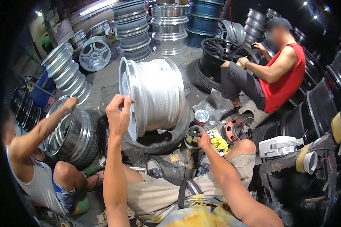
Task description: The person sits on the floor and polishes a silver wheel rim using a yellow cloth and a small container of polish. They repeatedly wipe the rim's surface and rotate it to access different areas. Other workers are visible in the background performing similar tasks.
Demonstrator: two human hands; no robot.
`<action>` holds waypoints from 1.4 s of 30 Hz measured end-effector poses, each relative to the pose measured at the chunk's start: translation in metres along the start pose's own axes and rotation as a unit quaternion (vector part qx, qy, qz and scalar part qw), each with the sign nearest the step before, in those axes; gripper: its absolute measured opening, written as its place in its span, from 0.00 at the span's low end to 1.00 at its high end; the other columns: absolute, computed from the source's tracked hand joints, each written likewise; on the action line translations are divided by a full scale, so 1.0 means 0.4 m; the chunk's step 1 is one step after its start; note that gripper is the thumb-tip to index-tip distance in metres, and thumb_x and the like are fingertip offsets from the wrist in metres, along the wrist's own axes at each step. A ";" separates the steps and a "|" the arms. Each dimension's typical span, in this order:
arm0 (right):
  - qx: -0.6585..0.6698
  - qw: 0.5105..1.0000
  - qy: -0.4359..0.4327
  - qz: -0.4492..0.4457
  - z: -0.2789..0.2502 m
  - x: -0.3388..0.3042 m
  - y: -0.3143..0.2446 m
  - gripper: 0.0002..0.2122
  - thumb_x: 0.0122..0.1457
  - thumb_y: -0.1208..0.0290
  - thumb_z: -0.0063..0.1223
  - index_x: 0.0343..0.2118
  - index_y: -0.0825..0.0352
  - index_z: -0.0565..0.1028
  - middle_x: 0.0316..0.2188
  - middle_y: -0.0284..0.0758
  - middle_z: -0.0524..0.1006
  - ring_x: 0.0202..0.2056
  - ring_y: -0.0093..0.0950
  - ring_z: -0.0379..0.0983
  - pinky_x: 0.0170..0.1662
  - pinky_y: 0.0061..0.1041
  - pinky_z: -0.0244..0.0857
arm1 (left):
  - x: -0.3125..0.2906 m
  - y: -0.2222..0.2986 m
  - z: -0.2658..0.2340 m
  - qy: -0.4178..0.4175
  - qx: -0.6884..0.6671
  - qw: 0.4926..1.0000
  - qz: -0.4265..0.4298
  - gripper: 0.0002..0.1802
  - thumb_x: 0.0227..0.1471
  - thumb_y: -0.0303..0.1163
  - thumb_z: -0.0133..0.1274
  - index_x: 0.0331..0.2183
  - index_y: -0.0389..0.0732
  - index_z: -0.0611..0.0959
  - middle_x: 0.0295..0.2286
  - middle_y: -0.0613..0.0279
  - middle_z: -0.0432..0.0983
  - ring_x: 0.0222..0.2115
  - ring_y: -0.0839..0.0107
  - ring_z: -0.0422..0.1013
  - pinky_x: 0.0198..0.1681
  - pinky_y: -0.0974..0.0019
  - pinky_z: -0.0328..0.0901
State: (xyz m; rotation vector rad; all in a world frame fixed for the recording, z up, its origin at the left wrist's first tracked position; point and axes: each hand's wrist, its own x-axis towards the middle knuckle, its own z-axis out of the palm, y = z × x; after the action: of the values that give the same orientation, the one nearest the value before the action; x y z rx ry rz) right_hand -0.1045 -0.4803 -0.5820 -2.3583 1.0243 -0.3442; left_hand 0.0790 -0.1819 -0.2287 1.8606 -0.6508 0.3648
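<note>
A silver wheel rim (159, 94) stands on its side in front of me, resting on a black tire (155, 145). My left hand (118, 111) is closed on the left edge of that rim, with the fingers curled at its lip. Low on the right, my right hand (204, 141) pinches a small dark flat piece (193, 134) over a small bucket (188, 143). What the piece is made of I cannot make out. Crumpled yellow and white scraps (219, 143) lie beside that hand. Just behind the bucket is a round can (201, 115) with a pale top.
A co-worker in a red top (282, 79) sits at a black rim (212, 56) on the right. Another in a white top (38, 181) works at a shiny rim (70, 132) on the left. Stacked rims (169, 30) stand behind. A red-ringed round device (236, 130) lies near my knee.
</note>
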 end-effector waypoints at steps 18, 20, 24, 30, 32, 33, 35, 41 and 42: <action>0.162 0.970 -0.010 0.179 0.043 -0.020 0.017 0.14 0.50 0.59 0.59 0.31 0.66 0.82 0.27 0.42 0.81 0.32 0.38 0.79 0.39 0.36 0.70 | 0.178 -0.092 0.232 -0.159 0.532 0.806 0.207 0.37 0.57 0.50 0.51 0.54 0.26 0.73 0.64 0.48 0.55 0.67 0.50 0.41 0.68 0.41 0.35; 0.156 0.970 -0.001 0.185 0.050 -0.023 0.049 0.13 0.51 0.59 0.59 0.32 0.65 0.82 0.28 0.42 0.82 0.33 0.38 0.79 0.39 0.35 0.70 | 0.177 -0.088 0.243 -0.165 0.525 0.809 0.208 0.37 0.57 0.50 0.51 0.54 0.25 0.73 0.64 0.48 0.55 0.67 0.50 0.41 0.68 0.41 0.35; 0.186 0.968 0.026 0.169 0.062 -0.040 0.064 0.11 0.53 0.62 0.56 0.31 0.64 0.83 0.30 0.45 0.81 0.36 0.45 0.78 0.42 0.40 0.70 | 0.164 -0.093 0.227 -0.168 0.536 0.795 0.229 0.33 0.57 0.48 0.52 0.50 0.24 0.77 0.63 0.47 0.55 0.67 0.50 0.41 0.68 0.42 0.37; 0.172 0.967 0.013 0.188 0.126 -0.021 0.040 0.09 0.53 0.64 0.59 0.32 0.63 0.83 0.30 0.43 0.82 0.34 0.39 0.80 0.39 0.37 0.71 | 0.061 0.008 0.253 -0.196 0.408 0.851 0.265 0.14 0.54 0.36 0.55 0.33 0.34 0.84 0.54 0.42 0.66 0.58 0.47 0.59 0.62 0.45 0.53; 0.173 0.966 -0.001 0.192 0.103 -0.036 0.023 0.11 0.52 0.57 0.61 0.31 0.60 0.82 0.31 0.40 0.82 0.35 0.39 0.79 0.39 0.40 0.71 | -0.027 0.064 0.307 -0.273 0.323 0.871 0.251 0.12 0.54 0.35 0.54 0.29 0.36 0.83 0.42 0.44 0.73 0.47 0.48 0.69 0.52 0.51 0.63; 0.165 0.964 0.020 0.207 0.116 -0.042 -0.009 0.13 0.52 0.54 0.62 0.29 0.60 0.82 0.30 0.40 0.82 0.35 0.39 0.79 0.39 0.41 0.71 | -0.079 0.096 0.311 -0.334 0.309 0.861 0.225 0.12 0.54 0.35 0.54 0.27 0.35 0.82 0.36 0.46 0.76 0.40 0.49 0.73 0.45 0.53 0.68; 0.206 0.957 -0.010 0.203 0.024 -0.066 -0.110 0.18 0.51 0.48 0.63 0.26 0.61 0.80 0.29 0.40 0.81 0.34 0.41 0.78 0.39 0.42 0.70 | -0.207 0.026 0.315 -0.450 0.317 0.809 0.207 0.14 0.53 0.36 0.54 0.25 0.36 0.82 0.28 0.49 0.75 0.32 0.52 0.76 0.35 0.53 0.71; 0.247 0.940 0.055 0.229 0.086 -0.058 -0.181 0.22 0.61 0.47 0.50 0.26 0.65 0.77 0.27 0.48 0.79 0.33 0.51 0.76 0.37 0.50 0.66 | -0.610 -0.192 0.335 -0.814 0.305 0.480 0.118 0.12 0.50 0.35 0.53 0.32 0.39 0.87 0.33 0.45 0.82 0.36 0.49 0.79 0.39 0.51 0.73; 0.259 0.935 0.063 0.233 0.085 -0.059 -0.186 0.21 0.63 0.49 0.48 0.28 0.65 0.76 0.28 0.49 0.79 0.34 0.52 0.76 0.38 0.50 0.66 | -0.641 -0.175 0.325 -0.838 0.227 0.485 0.102 0.13 0.51 0.35 0.52 0.35 0.38 0.85 0.36 0.44 0.81 0.39 0.47 0.78 0.42 0.51 0.72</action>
State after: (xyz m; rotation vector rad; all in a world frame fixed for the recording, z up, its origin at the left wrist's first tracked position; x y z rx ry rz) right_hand -0.0613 -0.4081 -0.5679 -1.5869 1.3224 -0.5106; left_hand -0.0927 -0.2159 -0.4674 2.1146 -2.2076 -1.6310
